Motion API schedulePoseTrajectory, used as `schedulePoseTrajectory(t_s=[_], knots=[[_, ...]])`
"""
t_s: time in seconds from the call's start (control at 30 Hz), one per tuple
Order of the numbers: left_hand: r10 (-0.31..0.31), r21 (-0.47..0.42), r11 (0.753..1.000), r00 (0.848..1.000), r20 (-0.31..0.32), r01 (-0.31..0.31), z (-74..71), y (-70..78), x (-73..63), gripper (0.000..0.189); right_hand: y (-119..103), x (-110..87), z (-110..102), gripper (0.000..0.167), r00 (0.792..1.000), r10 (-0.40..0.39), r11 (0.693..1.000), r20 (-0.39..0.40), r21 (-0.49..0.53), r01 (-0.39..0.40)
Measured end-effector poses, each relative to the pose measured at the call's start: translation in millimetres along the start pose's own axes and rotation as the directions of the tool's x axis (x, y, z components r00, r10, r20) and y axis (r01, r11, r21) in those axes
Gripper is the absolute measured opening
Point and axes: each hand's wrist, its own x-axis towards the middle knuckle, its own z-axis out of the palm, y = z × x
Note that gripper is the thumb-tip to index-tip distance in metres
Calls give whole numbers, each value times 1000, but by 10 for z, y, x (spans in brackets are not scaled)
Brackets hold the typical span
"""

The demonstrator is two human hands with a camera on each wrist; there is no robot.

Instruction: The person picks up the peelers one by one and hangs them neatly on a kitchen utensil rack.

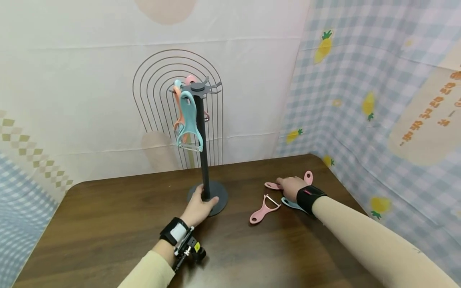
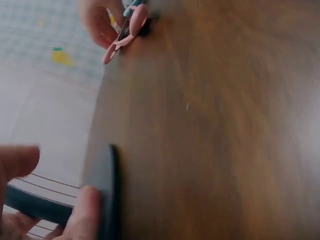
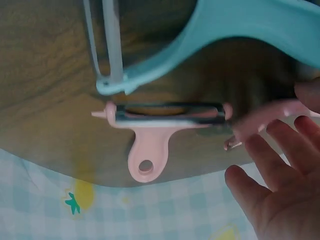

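My left hand point(image 1: 197, 209) holds the foot of a black stand, its fingers around the pole point(image 1: 202, 160) and the thumb over the round base point(image 1: 220, 196). On the right, my right hand point(image 1: 293, 186) pinches a pink peeler point(image 3: 270, 116) between thumb and fingers; part of that peeler is hidden by the hand. A second pink peeler point(image 3: 150, 145) and a blue peeler point(image 3: 235, 30) lie close by on the table. Between the hands lies another pink peeler point(image 1: 264, 210), blade end pointing away from me.
From the stand's upper hooks point(image 1: 212, 89) hang a blue peeler point(image 1: 188, 114), an orange peeler point(image 1: 178, 105) and others partly hidden behind. The brown table point(image 1: 119, 224) ends at a white cloth backdrop point(image 1: 90, 100) and a checked cloth point(image 1: 345, 80) on the right.
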Motion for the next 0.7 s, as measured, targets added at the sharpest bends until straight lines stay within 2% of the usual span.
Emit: schedulePoseTrajectory(t_s=[0.13,0.17,0.3,0.4,0.47,0.6,0.67,0.7], knots=[[-28,-159,987,999,-40,21,61,-71,85,50,23,56,77,24,1000,6,1000,-5,17,-6],[-33,-189,982,999,-36,26,55,-44,84,46,44,75,103,24,1000,13,1000,-4,22,-13],[-41,-278,960,999,-14,36,44,-90,142,35,95,110,156,22,999,33,999,-18,24,-33],[-32,-296,955,999,-3,30,62,-161,196,31,86,88,142,20,998,30,999,-55,11,-30],[-33,-277,960,999,0,32,79,-165,202,31,89,75,128,20,997,33,999,-64,-1,-33],[-51,-225,973,999,-15,47,93,-187,199,32,88,124,73,19,999,54,999,-11,9,-53],[-60,-202,978,998,-32,53,86,-193,194,32,79,184,33,17,998,60,996,18,60,-61],[-61,-197,979,997,-37,52,81,-192,192,32,84,216,21,16,998,47,971,42,233,-56]])
